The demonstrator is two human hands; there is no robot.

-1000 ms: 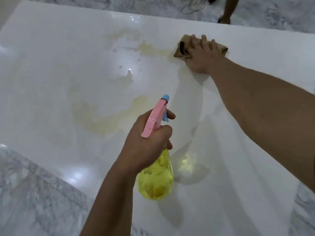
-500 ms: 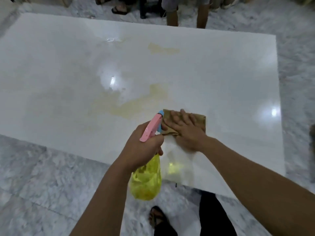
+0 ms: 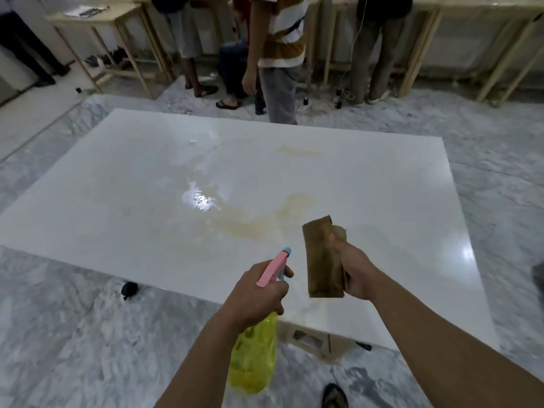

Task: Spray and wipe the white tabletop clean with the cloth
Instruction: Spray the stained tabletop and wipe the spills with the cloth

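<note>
Two yellowish smears [image 3: 253,222] are lingering mid-tabletop [image 3: 117,201]; I'm seeing the cloth [image 3: 322,260] pinched in the right hand [image 3: 354,272], lifted off the surface, the left hand [image 3: 256,295] clamping the spray bottle [image 3: 256,357]. Wiping with that soiled cloth is risking, I judge, spreading the smears

This looks like a shared workroom or makeshift lab, not a home. A large low white table [image 3: 368,184] stands in the open on a grey marbled floor [image 3: 59,334]. Beyond the table's far edge, plain wooden-framed benches [image 3: 97,16] line the wall, several people [image 3: 279,54] stand at them, and cables and plugs [image 3: 343,97] lie on the floor by their feet.
</note>
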